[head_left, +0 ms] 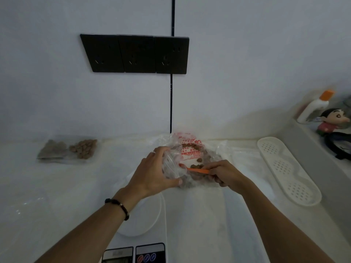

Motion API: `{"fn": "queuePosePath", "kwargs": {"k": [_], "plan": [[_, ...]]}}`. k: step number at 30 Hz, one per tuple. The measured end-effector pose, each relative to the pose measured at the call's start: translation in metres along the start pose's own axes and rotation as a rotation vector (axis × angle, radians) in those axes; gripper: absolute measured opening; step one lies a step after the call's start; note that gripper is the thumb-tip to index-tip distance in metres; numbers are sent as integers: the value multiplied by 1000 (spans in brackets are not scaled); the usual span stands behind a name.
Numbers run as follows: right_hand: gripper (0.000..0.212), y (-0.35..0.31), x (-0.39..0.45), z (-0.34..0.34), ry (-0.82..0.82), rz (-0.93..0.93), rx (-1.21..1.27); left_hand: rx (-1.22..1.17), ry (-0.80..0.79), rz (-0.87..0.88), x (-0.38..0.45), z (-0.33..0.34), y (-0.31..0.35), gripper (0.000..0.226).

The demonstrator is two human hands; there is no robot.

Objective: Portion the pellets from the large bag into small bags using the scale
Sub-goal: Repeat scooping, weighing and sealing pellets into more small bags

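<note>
A large clear bag (190, 149) with red print lies open on the white counter, brown pellets inside. My left hand (154, 171) grips a small clear bag (171, 168) at the large bag's left side, thumb under it. My right hand (225, 174) pinches an orange scoop (197, 170) that reaches left into the large bag, carrying a few pellets (196, 166). A white scale (140, 221) sits under my left forearm, its display panel (133, 253) at the bottom edge. Two filled small bags (68, 150) lie at the far left.
A white perforated tray (288, 171) lies at the right. On a raised ledge beyond it stand a white bottle with an orange cap (315, 107) and a cartoon figurine (330, 120). Black wall sockets (136, 54) hang on the wall above.
</note>
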State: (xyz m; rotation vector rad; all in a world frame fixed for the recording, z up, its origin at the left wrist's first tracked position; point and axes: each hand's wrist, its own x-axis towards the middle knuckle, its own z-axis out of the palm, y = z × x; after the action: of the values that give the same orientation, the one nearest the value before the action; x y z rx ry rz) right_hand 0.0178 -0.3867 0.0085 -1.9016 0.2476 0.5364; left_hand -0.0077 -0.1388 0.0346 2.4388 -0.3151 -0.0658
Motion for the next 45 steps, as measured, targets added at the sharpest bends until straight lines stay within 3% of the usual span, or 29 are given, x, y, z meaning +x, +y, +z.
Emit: {"fn": "queuePosePath", "kwargs": {"k": [10,22,26,31,40,45], "plan": [[30,8,-14,-6,87,47,362,19,-7,10,-7,5,3,96],[33,-36,-68,-39,194,-76,298,-105,33,-34,4,3,15,92],[34,-61,-89,-30,172,-182,119,-161,28,-46,5,0,19,91],[43,-80,-103,-1,164,-412,-495,-226,35,-65,4,-1,21,92],[45,-79,-112,-2,276,-630,-741,-278,22,-90,3,-2,17,97],[40,-67,-99,-21,467,-523,-655,-145,34,-51,-1,2,16,92]]}}
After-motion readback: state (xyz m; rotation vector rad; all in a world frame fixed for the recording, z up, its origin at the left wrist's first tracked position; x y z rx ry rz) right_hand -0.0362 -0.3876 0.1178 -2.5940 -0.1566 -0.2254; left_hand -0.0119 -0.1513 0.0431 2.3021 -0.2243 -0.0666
